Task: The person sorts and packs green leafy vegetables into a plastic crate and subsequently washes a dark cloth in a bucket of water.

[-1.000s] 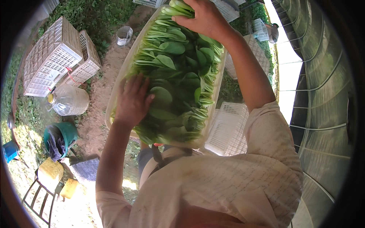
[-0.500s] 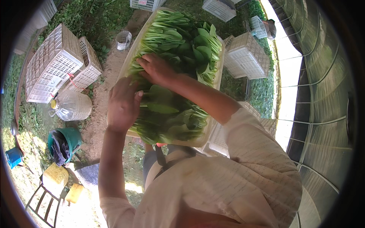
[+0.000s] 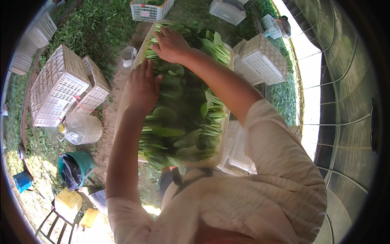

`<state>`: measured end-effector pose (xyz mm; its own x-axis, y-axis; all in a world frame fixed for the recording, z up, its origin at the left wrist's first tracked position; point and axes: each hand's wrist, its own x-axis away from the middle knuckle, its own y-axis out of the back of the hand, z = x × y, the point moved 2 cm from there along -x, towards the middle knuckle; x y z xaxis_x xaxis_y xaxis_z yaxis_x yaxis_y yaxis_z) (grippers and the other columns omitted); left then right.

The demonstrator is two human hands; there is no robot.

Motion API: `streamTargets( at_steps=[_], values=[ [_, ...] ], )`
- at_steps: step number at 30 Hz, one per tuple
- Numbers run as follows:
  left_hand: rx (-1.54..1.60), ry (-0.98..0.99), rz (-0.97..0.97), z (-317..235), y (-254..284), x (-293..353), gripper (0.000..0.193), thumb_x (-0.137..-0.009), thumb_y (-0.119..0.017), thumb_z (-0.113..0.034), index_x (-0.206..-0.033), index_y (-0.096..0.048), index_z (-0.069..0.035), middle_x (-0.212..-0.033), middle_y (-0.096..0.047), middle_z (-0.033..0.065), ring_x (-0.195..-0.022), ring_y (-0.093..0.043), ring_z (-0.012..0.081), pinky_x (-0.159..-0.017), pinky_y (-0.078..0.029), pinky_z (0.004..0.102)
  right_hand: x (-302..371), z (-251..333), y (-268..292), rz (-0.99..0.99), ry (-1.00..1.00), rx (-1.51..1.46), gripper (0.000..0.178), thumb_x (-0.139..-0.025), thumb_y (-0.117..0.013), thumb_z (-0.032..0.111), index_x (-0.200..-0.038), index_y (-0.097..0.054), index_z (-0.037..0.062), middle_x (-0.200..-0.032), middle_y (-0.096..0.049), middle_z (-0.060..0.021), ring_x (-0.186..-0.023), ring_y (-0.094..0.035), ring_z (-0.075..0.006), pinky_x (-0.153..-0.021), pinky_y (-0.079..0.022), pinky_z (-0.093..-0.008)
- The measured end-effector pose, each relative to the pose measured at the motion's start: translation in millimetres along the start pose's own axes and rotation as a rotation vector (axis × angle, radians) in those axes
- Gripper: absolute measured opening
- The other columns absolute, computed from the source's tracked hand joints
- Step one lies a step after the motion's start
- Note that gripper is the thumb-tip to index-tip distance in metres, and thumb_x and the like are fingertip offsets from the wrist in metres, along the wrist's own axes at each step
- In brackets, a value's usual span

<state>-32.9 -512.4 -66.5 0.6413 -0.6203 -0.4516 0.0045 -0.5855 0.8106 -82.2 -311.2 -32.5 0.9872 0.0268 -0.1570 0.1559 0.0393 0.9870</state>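
A long pale crate (image 3: 223, 150) in front of me is packed with leafy greens (image 3: 174, 114), their pale stems toward the sides and broad dark leaves toward the middle. My left hand (image 3: 144, 87) lies with outstretched fingers over the stems along the crate's left side. Farther off, my right hand (image 3: 170, 44) rests spread on the greens near the far left corner. Both palms face down, and neither hand grasps anything that I can see. Some stems and leaves are hidden beneath the hands and forearms.
At left stand white lattice crates (image 3: 61, 87), a clear plastic jug (image 3: 83, 129) and a green bucket (image 3: 83, 162) with dark cloth. More white crates (image 3: 264, 59) stand at right, beside a curved plastic-sheet wall (image 3: 349, 101). Far right, another person (image 3: 285, 26) is partly visible.
Both hands have moved away from me along the crate's left side, the right one toward the far corner. Their bent fingers have straightened out over the greens. The view has shifted slightly.
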Motion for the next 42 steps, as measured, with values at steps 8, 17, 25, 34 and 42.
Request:
streamTargets(
  at_steps=[8, 17, 25, 34, 42],
  values=[
    [-0.241, 0.008, 0.237, 2, -49, 8, 0.076, -0.097, -0.065, -0.044, -0.157, -0.044, -0.003, -0.164, -0.043, 0.0123, -0.146, -0.043, 0.0299, -0.123, -0.030, 0.0502, 36, -3, -90, -0.081, -0.013, -0.112, 0.074, -0.106, -0.050, 0.049, -0.157, -0.039, -0.0030, -0.165, -0.034, -0.0306, -0.153, -0.032, -0.0457, -0.126, -0.027, -0.0526],
    [-0.337, -0.045, 0.236, 18, -68, 28, 0.080, -0.094, -0.070, -0.043, -0.159, -0.042, -0.004, -0.166, -0.041, 0.0131, -0.151, -0.038, 0.0300, -0.122, -0.031, 0.0539, 45, 4, -122, -0.320, 0.017, -0.168, 0.074, -0.100, -0.062, 0.045, -0.156, -0.044, -0.0004, -0.161, -0.040, -0.0282, -0.149, -0.039, -0.0457, -0.123, -0.032, -0.0538],
    [-0.363, -0.110, 0.296, 17, -66, 8, 0.069, -0.105, -0.052, -0.048, -0.157, -0.045, -0.004, -0.164, -0.044, 0.0141, -0.148, -0.044, 0.0303, -0.122, -0.030, 0.0545, 23, -17, -56, 0.128, -0.105, -0.430, 0.064, -0.103, -0.052, 0.049, -0.140, -0.054, -0.0024, -0.154, -0.047, -0.0292, -0.142, -0.048, -0.0442, -0.115, -0.041, -0.0531],
    [0.151, -0.064, 0.220, -21, 58, 63, 0.059, -0.112, -0.042, -0.040, -0.158, -0.044, -0.003, -0.165, -0.041, 0.0174, -0.150, -0.038, 0.0392, -0.125, -0.028, 0.0492, 270, -24, 91, -0.181, -0.398, -0.426, 0.072, -0.112, -0.038, 0.054, -0.162, -0.035, 0.0014, -0.168, -0.031, -0.0268, -0.159, -0.025, -0.0382, -0.129, -0.023, -0.0476],
    [-0.092, -0.371, 0.491, -52, 13, 103, 0.076, -0.095, -0.069, -0.038, -0.158, -0.042, -0.006, -0.165, -0.038, 0.0195, -0.152, -0.035, 0.0379, -0.125, -0.023, 0.0609, 307, 108, 23, 0.069, -0.377, -0.256, 0.081, -0.102, -0.057, 0.051, -0.156, -0.040, -0.0065, -0.166, -0.026, -0.0344, -0.158, -0.023, -0.0471, -0.129, -0.020, -0.0530]
  ],
)
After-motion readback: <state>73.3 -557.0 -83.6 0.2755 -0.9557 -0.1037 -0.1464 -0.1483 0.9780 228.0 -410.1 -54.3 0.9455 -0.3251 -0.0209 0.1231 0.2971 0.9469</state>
